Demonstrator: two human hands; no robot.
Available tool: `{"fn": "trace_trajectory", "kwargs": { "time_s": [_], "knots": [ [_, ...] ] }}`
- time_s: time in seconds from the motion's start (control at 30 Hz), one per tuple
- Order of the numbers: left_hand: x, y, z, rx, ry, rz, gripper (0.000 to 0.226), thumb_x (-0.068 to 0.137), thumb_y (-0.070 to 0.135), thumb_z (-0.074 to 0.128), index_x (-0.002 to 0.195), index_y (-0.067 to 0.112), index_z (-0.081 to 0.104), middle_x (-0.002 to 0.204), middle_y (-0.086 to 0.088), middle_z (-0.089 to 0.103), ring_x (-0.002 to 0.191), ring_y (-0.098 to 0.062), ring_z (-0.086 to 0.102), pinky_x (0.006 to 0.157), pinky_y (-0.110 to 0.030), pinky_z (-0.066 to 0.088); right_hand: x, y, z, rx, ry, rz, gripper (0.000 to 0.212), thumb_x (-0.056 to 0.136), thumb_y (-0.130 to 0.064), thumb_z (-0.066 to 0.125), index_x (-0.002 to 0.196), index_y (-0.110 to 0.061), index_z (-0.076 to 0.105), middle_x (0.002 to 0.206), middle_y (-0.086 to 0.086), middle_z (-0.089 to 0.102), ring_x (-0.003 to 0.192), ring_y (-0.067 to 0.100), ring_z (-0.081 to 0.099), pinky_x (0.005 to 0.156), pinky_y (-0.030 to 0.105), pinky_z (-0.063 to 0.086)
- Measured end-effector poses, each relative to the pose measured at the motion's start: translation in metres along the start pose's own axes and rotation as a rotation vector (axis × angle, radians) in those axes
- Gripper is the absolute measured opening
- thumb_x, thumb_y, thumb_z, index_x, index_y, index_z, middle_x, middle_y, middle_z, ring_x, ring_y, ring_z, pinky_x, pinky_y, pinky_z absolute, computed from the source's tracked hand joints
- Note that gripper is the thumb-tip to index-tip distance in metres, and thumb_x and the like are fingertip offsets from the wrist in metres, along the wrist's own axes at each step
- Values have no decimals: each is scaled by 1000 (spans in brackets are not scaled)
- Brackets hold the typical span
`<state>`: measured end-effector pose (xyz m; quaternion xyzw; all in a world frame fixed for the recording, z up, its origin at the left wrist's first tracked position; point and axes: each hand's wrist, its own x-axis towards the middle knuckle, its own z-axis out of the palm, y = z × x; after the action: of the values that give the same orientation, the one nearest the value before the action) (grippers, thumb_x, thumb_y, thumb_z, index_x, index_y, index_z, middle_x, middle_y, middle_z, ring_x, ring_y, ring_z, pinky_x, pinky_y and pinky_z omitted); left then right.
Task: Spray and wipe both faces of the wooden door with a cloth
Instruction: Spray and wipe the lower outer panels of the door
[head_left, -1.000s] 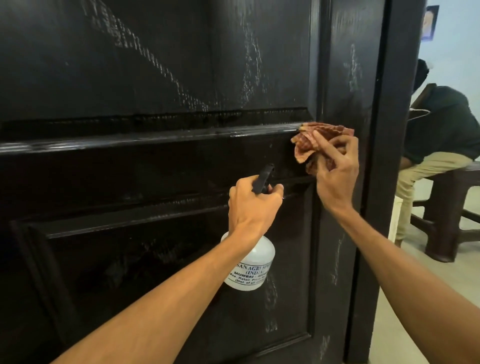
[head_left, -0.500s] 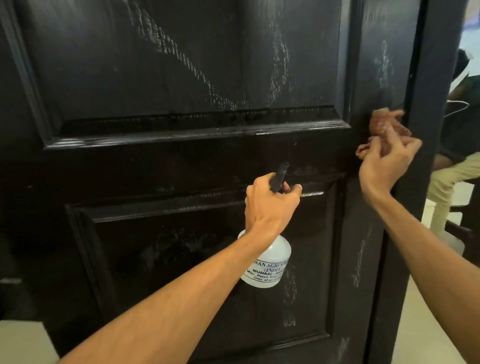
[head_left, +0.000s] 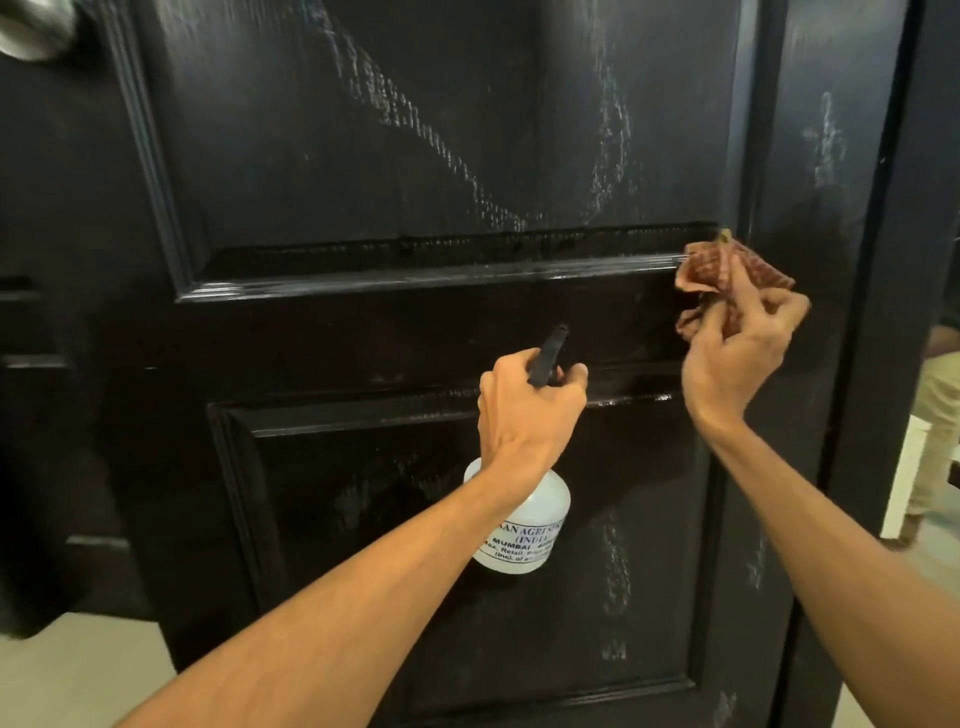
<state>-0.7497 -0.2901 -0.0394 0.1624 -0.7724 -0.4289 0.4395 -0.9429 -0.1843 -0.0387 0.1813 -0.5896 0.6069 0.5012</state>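
The dark door (head_left: 395, 130) fills nearly the whole view, standing straight ahead of both sets of fingers, its upper panel crossed by pale streaks above the knuckles. A glossy ledge (head_left: 415, 278) runs along the foot of that panel, above the left fingers and level with the right fingertips. Pale floor (head_left: 78, 670) shows low down, far left of the left fingers. A leg in tan trousers (head_left: 937, 431) shows past the door's edge, right of the right fingers.

The bottle (head_left: 535, 514), white with a printed label, hangs below the left hand (head_left: 524, 410), whose fingers are clenched round its neck. The black spray head (head_left: 548, 353) juts up above the knuckles, close to the door.

The right hand (head_left: 737, 358) grasps the cloth (head_left: 727, 270), a bunched reddish checked rag. Its fingers curl into the folds, and the cloth spills above and left of the fingertips, touching the door at the ledge's right end.

A metal knob (head_left: 31, 26) sits at top left, well apart from both hands.
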Motion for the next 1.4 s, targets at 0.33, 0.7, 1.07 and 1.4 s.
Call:
{"fn": "trace_trajectory", "kwargs": {
  "time_s": [0.33, 0.7, 1.07, 1.4],
  "knots": [
    [2, -13, -48, -18, 87, -38, 30, 91, 36, 78, 71, 21, 63, 64, -2, 67, 54, -19, 61, 64, -50, 63, -26, -42, 21, -3, -29, 13, 50, 94, -14, 52, 142, -27, 60, 119, 13, 46, 108, 22, 50, 104, 52, 45],
    [6, -39, -94, 1, 131, -74, 24, 91, 36, 79, 81, 20, 64, 91, -14, 72, 70, -26, 69, 46, -24, 49, -79, -87, 41, -38, -288, -354, 55, 94, -9, 57, 147, -26, 54, 121, 8, 40, 110, 26, 46, 90, 41, 51],
    [1, -53, -133, -14, 151, -62, 24, 93, 30, 78, 80, 18, 62, 89, -17, 71, 58, -17, 60, 41, -17, 44, -113, -95, 46, -123, -461, -706, 64, 91, -6, 63, 150, -27, 49, 137, 16, 47, 115, 34, 49, 101, 44, 42],
    [-1, -58, -139, -39, 131, -75, 25, 92, 30, 79, 80, 16, 63, 98, -20, 70, 62, -22, 60, 39, -16, 43, -122, -98, 50, -176, -538, -826, 70, 91, 2, 51, 155, -26, 43, 163, 14, 32, 152, 37, 24, 125, 52, 17]
  ]
}}
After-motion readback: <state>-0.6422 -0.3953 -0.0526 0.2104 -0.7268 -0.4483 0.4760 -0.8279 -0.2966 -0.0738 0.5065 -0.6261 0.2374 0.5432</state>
